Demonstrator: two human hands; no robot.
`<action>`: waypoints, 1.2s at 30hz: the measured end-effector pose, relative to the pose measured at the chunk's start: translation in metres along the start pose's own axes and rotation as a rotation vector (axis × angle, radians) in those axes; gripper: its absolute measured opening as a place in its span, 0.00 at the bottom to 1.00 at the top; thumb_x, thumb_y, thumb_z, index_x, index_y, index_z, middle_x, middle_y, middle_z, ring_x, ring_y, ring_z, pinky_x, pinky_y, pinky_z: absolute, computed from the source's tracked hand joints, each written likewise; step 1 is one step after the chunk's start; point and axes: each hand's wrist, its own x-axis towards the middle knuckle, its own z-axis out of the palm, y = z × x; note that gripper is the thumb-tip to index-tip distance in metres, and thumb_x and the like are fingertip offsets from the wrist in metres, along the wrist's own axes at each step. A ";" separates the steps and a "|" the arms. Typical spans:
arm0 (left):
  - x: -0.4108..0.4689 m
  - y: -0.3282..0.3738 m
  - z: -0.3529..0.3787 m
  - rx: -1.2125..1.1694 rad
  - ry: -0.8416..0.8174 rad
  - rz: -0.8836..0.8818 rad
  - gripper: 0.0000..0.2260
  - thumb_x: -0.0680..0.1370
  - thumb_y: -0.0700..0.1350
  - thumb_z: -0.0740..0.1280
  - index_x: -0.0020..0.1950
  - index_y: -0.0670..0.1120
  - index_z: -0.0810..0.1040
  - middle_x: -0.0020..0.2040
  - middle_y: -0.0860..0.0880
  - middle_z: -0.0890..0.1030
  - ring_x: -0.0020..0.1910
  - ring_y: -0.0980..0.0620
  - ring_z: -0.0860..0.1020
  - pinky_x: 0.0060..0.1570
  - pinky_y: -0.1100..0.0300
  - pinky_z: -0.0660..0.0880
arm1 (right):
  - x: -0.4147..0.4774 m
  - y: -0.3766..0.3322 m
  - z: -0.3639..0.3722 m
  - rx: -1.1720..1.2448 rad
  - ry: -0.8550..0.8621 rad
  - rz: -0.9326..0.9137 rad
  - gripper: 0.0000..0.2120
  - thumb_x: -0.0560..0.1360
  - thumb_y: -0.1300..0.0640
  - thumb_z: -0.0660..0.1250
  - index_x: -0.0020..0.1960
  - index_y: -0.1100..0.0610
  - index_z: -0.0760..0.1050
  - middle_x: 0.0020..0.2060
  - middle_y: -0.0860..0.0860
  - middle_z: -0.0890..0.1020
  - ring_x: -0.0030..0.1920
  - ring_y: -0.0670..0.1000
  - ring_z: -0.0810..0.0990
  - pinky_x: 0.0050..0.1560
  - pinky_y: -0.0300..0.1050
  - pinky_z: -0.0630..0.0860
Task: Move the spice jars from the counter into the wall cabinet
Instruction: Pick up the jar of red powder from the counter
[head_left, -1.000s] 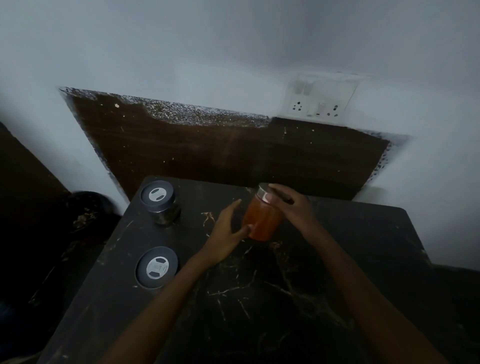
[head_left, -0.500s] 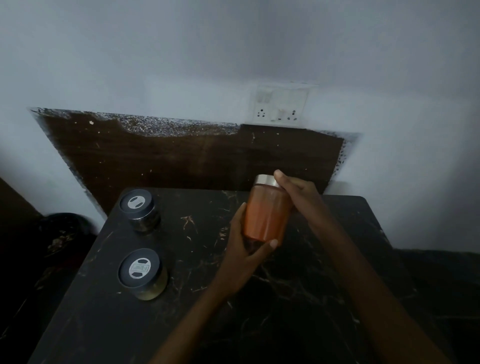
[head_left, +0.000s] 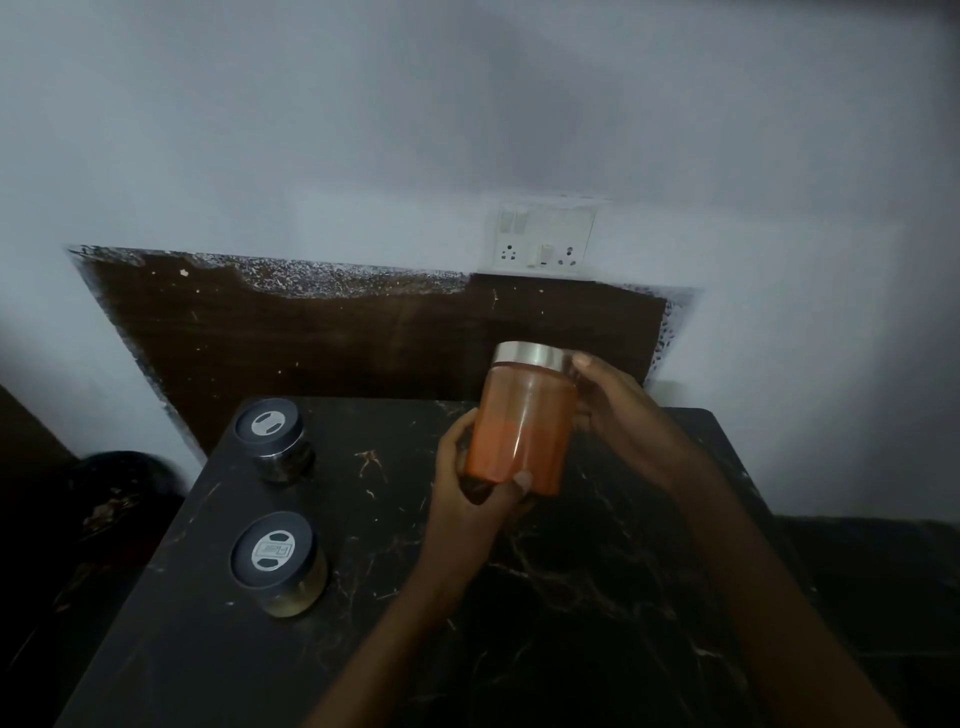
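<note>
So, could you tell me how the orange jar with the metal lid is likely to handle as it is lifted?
The orange jar looks rigid, so it should not flex. Its smooth, glossy wall may be slippery, which could explain why the left hand cups its base while the right hand steadies its side. It appears mostly full, so probably fairly heavy for its size.

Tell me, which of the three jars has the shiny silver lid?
The orange jar, held up off the counter by both hands. The two smaller jars standing at the counter's left side, far jar and near jar, both have dark lids.
</note>
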 end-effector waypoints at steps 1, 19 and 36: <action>-0.001 0.002 0.001 -0.058 -0.012 -0.031 0.36 0.59 0.58 0.71 0.64 0.66 0.61 0.63 0.56 0.66 0.60 0.49 0.73 0.50 0.49 0.80 | -0.001 0.001 0.000 0.066 -0.021 -0.015 0.14 0.78 0.49 0.58 0.60 0.51 0.74 0.56 0.52 0.79 0.57 0.53 0.79 0.53 0.48 0.78; -0.011 0.013 0.011 -0.278 -0.081 -0.208 0.35 0.60 0.55 0.74 0.61 0.69 0.61 0.63 0.50 0.69 0.57 0.41 0.79 0.48 0.53 0.79 | -0.011 0.000 0.013 0.047 0.125 -0.137 0.16 0.74 0.48 0.62 0.59 0.52 0.75 0.59 0.53 0.77 0.58 0.53 0.78 0.54 0.49 0.78; -0.020 0.017 0.015 0.106 0.013 -0.059 0.42 0.55 0.64 0.70 0.64 0.69 0.52 0.57 0.66 0.62 0.55 0.61 0.70 0.47 0.66 0.73 | -0.013 0.010 0.020 0.080 0.177 -0.106 0.16 0.70 0.47 0.65 0.55 0.50 0.76 0.52 0.51 0.80 0.51 0.51 0.81 0.47 0.48 0.80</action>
